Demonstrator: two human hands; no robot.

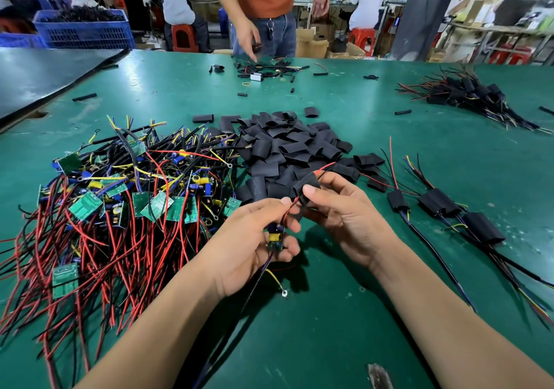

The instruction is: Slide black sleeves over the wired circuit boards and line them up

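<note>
Above the near middle of the surface (329, 313), the left hand (251, 244) gripped the circuit board (275, 240). Its leads (289, 211) ran far-right through the black sleeve (305, 186), which the right hand (338, 217) pinched. Best done with taut leads and the sleeve drawn straight down that axis.
</note>
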